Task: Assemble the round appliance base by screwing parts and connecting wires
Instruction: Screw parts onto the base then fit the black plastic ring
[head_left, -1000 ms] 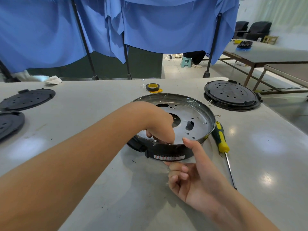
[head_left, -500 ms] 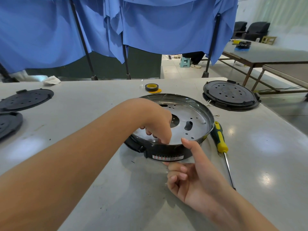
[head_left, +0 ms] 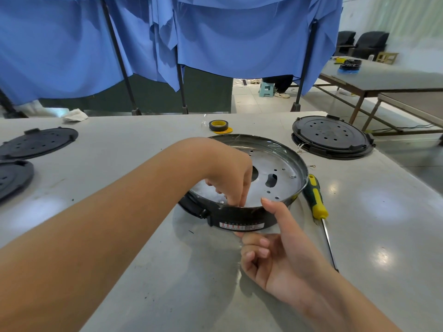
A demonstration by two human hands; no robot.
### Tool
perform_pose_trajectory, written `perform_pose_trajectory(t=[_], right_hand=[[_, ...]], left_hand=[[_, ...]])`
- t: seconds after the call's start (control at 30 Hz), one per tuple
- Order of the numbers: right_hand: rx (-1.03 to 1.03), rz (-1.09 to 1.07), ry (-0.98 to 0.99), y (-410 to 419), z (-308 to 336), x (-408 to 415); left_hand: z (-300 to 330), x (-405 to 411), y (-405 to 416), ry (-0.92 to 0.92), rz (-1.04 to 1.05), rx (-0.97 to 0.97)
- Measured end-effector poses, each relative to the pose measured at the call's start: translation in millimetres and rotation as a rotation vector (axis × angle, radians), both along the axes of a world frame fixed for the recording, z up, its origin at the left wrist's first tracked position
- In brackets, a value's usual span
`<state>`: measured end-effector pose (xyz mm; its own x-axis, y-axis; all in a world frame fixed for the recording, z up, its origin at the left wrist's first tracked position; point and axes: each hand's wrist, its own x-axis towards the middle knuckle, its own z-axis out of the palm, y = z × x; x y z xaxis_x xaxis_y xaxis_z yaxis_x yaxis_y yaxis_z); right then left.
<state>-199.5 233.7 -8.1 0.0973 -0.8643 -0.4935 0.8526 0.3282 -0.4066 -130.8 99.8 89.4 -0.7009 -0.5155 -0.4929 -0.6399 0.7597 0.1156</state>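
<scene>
Fingers of my right hand (head_left: 278, 255) curl under the near rim of the round base (head_left: 275, 185) with the thumb on top, clamping it, while my left hand (head_left: 230, 178) pinches something too small to make out inside it. One screwdriver (head_left: 316, 200) lies just beside its right edge on the table (head_left: 143, 271), with bare surface nearer me. Farther back I count one tape roll (head_left: 218, 125) and three black discs: one far right (head_left: 332, 136), two at the left edge (head_left: 38, 142) (head_left: 12, 176).

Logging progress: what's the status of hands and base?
Left hand fingertips down inside round base. Right hand grips near rim. Screwdriver idle beside it.
</scene>
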Motion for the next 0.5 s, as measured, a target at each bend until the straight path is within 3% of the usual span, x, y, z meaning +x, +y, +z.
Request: perform_pose_trajectory(t=[0.2,0.5], right_hand=[[0.001,0.002,-0.007,0.3,-1.8,-0.3],[-0.002,0.011,-0.017,0.6,-1.6,-0.5]], left_hand=[[-1.7,-0.6,5.1,-0.014,-0.044,-0.122],[-3.7,-1.7,4.3,-0.058,-0.029,-0.135]])
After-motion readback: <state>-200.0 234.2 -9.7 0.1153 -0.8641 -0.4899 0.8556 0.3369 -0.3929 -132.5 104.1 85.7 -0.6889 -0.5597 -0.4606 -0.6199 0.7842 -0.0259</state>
